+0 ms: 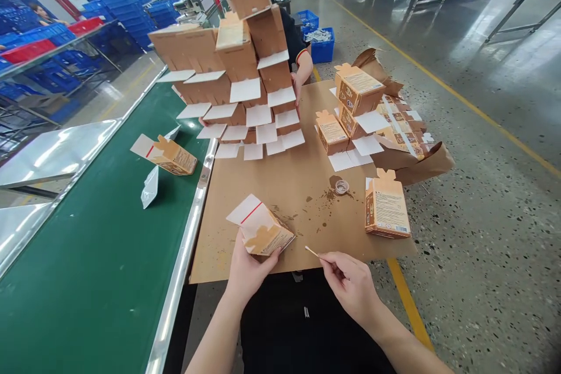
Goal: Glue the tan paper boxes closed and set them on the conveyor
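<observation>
My left hand [249, 269] is wrapped round a small brown carton [274, 236], tilted, with its white flap and red strip sticking out to the left. Between thumb and fingers, my right hand [348, 280] pinches a cotton swab [311, 251], its tip pointing left toward the carton but apart from it. Beyond the swab, a small clear round dish [341, 187] sits on the brown cardboard sheet [280, 184] among dark wet spots. Another carton [387, 204] stands upright at the right of the sheet.
A tall stack of cartons [239, 58] stands ahead, a person's arm [303, 64] behind it. More cartons [357, 90] and torn brown paper [421, 166] lie right. On the green conveyor belt [109, 234] at left are a carton [173, 156] and white crumpled pieces [150, 188].
</observation>
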Demonstrator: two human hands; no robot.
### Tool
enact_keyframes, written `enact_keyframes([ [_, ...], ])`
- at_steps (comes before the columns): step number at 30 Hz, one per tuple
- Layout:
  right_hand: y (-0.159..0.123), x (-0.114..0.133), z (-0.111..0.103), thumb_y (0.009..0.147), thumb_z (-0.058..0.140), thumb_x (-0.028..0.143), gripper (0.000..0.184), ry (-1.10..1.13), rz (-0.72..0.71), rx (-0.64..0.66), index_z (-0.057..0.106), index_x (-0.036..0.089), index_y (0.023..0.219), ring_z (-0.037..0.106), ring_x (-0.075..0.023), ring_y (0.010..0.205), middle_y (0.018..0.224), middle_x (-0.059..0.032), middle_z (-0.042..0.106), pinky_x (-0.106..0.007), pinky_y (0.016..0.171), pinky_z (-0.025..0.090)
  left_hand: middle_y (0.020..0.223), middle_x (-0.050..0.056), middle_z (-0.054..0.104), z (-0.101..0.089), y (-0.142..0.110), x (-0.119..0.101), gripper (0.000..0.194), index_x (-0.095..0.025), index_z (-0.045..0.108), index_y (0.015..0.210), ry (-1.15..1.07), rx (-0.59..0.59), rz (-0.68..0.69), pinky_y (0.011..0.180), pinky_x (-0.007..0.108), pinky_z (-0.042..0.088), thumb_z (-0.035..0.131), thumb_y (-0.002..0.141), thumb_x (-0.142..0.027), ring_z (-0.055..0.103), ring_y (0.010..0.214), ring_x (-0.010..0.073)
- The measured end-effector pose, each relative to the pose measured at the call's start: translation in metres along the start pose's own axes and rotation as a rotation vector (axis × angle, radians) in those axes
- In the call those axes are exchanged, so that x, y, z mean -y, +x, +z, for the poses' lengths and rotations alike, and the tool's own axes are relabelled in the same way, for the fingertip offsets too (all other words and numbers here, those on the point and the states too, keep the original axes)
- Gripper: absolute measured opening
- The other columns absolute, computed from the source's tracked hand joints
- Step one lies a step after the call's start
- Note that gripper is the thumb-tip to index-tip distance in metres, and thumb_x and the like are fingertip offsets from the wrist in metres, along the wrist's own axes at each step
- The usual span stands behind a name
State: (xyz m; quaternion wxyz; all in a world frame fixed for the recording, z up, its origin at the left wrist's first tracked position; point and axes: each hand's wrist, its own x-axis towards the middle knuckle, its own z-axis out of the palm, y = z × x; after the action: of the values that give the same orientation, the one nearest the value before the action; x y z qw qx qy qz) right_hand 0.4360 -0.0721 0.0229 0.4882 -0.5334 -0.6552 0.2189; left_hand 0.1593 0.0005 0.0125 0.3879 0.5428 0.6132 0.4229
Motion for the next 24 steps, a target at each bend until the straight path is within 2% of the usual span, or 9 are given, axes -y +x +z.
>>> enact_keyframes([
  [2,-0.003,0.001,-0.003,0.115,0.069,0.013,0.024,0.011,0.023,-0.013,0.088,0.024,0.104,0.074,-0.0159,0.057,0.078,-0.0018,0.085,-0.025,0.057,0.064,0.135,0.019,0.087,0.002,-0.008,-0.006,0.063,-0.027,0.082,0.135,0.091,0.003,0.050,0.111,0.062,0.074,0.105,0.083,-0.056,0.088,0.130,0.0450],
  [6,-0.010,0.002,-0.005,0.113,0.071,0.013,0.023,0.025,0.032,-0.045,0.088,0.023,0.104,0.077,-0.0168,0.058,0.077,-0.0020,0.086,-0.024,0.058,0.065,0.134,0.017,0.089,0.008,-0.020,-0.015,0.055,-0.029,0.080,0.139,0.135,-0.046,0.028,0.100,0.056,0.076,0.096,0.094,-0.058,0.090,0.122,0.0416],
  [12,-0.011,0.004,0.002,0.113,0.071,0.016,0.024,0.070,0.045,-0.059,0.090,0.026,0.102,0.078,-0.0176,0.056,0.077,-0.0021,0.087,-0.024,0.058,0.067,0.132,0.016,0.090,0.018,-0.019,-0.009,0.057,-0.028,0.079,0.141,0.213,-0.055,0.066,0.100,0.052,0.075,0.092,0.095,-0.058,0.090,0.123,0.0404],
  [15,-0.009,0.001,0.004,0.112,0.073,0.020,0.023,0.083,0.058,-0.075,0.091,0.027,0.100,0.078,-0.0191,0.054,0.077,-0.0023,0.088,-0.025,0.055,0.068,0.124,0.015,0.089,0.008,-0.011,0.000,0.059,-0.028,0.077,0.133,0.264,-0.130,0.097,0.098,0.052,0.075,0.091,0.089,-0.064,0.090,0.119,0.0413],
  [16,-0.008,-0.001,0.004,0.113,0.074,0.022,0.022,0.090,0.061,-0.087,0.091,0.028,0.100,0.079,-0.0200,0.054,0.077,-0.0024,0.088,-0.026,0.054,0.068,0.122,0.015,0.089,-0.003,-0.008,0.004,0.060,-0.028,0.077,0.131,0.275,-0.180,0.093,0.098,0.054,0.075,0.091,0.086,-0.065,0.090,0.118,0.0426],
  [18,-0.007,-0.005,0.001,0.113,0.075,0.026,0.023,0.108,0.068,-0.115,0.093,0.029,0.099,0.079,-0.0218,0.053,0.075,-0.0034,0.088,-0.028,0.053,0.069,0.122,0.015,0.088,-0.035,-0.003,0.012,0.064,-0.030,0.075,0.127,0.297,-0.308,0.037,0.101,0.058,0.075,0.094,0.080,-0.068,0.089,0.120,0.0465],
  [22,-0.007,-0.011,-0.006,0.115,0.076,0.033,0.026,0.134,0.092,-0.131,0.095,0.030,0.097,0.077,-0.0226,0.048,0.071,-0.0038,0.085,-0.028,0.050,0.069,0.127,0.016,0.087,-0.124,0.004,0.028,0.080,-0.032,0.066,0.127,0.350,-0.649,-0.211,0.117,0.068,0.070,0.102,0.065,-0.067,0.086,0.134,0.0526],
  [24,-0.007,-0.014,-0.007,0.116,0.077,0.039,0.028,0.138,0.097,-0.124,0.096,0.030,0.096,0.075,-0.0229,0.045,0.067,-0.0034,0.083,-0.028,0.050,0.071,0.128,0.015,0.087,-0.162,0.008,0.035,0.085,-0.031,0.063,0.126,0.348,-0.791,-0.306,0.124,0.073,0.067,0.104,0.060,-0.064,0.084,0.138,0.0536],
])
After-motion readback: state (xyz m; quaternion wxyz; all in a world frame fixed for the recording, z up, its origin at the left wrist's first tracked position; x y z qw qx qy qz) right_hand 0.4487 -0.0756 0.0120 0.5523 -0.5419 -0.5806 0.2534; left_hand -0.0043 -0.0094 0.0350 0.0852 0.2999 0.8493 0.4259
